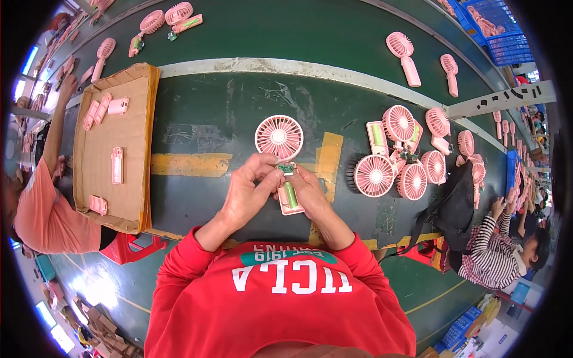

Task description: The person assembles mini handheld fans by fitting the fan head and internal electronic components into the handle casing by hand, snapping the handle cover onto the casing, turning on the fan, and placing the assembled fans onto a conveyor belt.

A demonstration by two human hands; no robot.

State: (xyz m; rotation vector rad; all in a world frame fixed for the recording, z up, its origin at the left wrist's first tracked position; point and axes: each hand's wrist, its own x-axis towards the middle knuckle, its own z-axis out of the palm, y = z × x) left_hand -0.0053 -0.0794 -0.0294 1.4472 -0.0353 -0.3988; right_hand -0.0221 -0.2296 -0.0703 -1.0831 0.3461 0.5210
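Observation:
A pink handheld fan [279, 136] lies in front of me, its round grille pointing away and its handle toward me. The handle is uncovered. It shows a green circuit board [286, 169] near the neck and a green cylindrical battery [290, 196] below it. My left hand [252, 186] is closed at the neck, thumb and fingertips pinched beside the board. From the other side my right hand [311, 196] grips the handle, its thumb by the board. The fingers hide part of the neck and any small wires there.
Several pink fans, some with uncovered handles, cluster on the right of the bench [203, 203]. A cardboard tray [134, 179] with pink handle parts stands on the left. Beyond a pale rail [239, 65], more fans lie on a green belt [298, 30]. Other people sit at both sides.

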